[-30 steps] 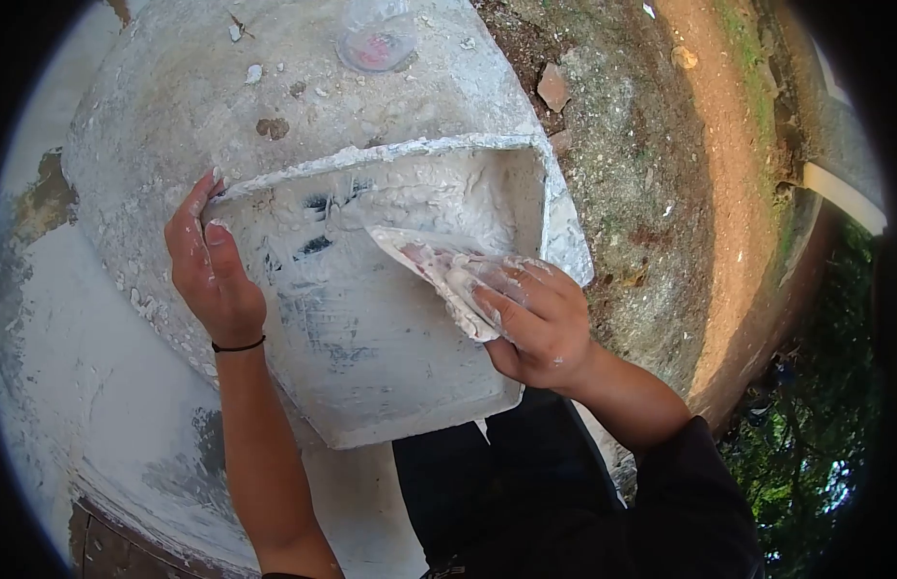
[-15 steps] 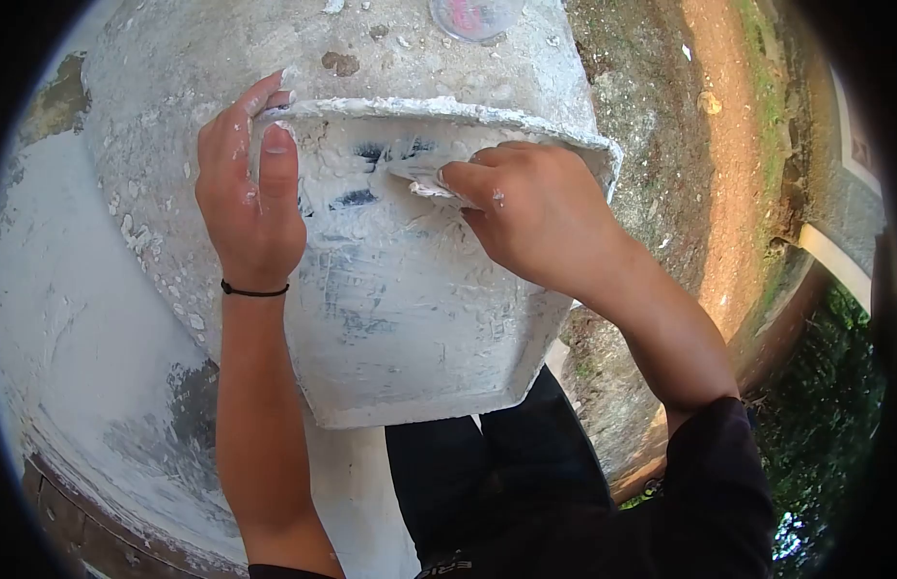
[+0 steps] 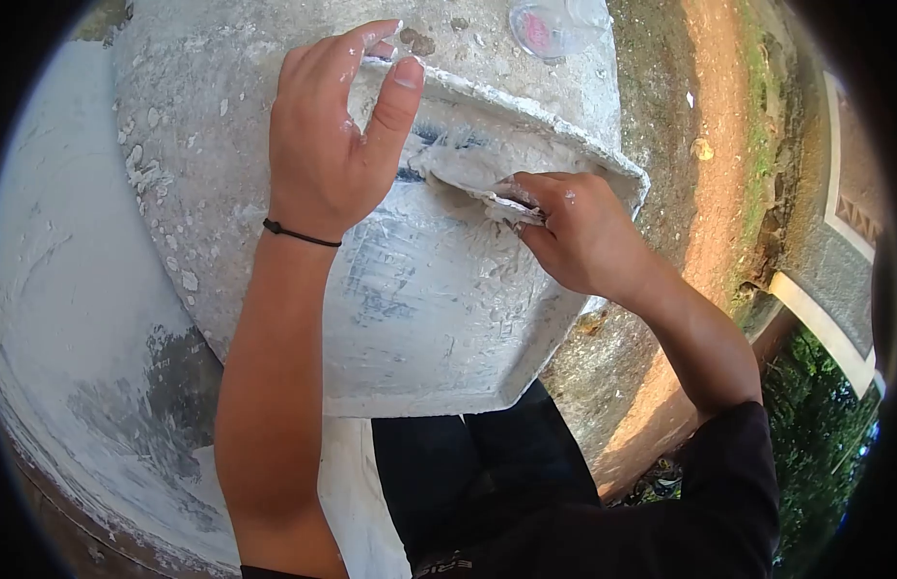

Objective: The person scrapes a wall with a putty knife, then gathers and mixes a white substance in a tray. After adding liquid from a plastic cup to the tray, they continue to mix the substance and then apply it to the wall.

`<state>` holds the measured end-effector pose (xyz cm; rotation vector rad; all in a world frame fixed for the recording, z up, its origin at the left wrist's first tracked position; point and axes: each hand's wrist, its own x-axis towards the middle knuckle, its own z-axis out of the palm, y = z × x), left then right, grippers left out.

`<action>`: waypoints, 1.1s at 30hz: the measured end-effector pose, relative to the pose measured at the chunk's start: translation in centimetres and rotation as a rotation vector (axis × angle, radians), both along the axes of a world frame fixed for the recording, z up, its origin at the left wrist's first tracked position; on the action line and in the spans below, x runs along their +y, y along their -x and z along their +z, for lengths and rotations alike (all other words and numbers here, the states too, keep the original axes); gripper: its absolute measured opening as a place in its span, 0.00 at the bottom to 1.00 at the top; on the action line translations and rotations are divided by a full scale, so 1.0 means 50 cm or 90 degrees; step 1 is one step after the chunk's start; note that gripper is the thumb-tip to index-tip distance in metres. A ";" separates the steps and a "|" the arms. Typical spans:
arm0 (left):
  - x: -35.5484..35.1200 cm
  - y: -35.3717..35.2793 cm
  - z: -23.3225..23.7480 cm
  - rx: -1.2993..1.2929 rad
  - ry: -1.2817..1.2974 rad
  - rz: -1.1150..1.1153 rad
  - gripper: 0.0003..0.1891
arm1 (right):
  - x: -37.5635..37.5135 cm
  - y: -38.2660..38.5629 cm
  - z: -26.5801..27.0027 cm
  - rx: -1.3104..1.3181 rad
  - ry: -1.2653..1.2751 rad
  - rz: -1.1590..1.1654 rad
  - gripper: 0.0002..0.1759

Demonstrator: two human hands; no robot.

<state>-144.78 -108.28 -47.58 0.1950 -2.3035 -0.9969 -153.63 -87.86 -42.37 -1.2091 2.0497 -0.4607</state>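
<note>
A shallow tub (image 3: 410, 403) smeared with wet white plaster lies tilted in front of me. My left hand (image 3: 332, 125) is at its far left corner, fingers curled over the rim and the thumb on the inner side. In my right hand (image 3: 588, 227) is a plaster-coated scraper (image 3: 477, 193), its flat blade low inside the tub. A mound of white plaster (image 3: 492, 159) lies around the blade near the far wall. Dark streaks of the tub's bottom show through the thin coat. The scraper's handle is mostly hidden by my fingers.
Under the tub is a rough, plaster-spattered grey surface (image 3: 226, 145). A clear plastic cup (image 3: 559, 24) with a pink mark lies at the back. Left is a partly white-coated surface (image 3: 72, 280); right, bare ground with an orange dirt strip (image 3: 718, 193).
The tub has turned clockwise, with my left hand moving right and away from me at its corner. My right hand and the scraper have shifted right and slightly nearer my body.
</note>
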 end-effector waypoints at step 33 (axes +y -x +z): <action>0.004 -0.002 0.003 -0.072 0.072 0.005 0.17 | 0.079 -0.064 0.049 -0.022 0.046 -0.237 0.18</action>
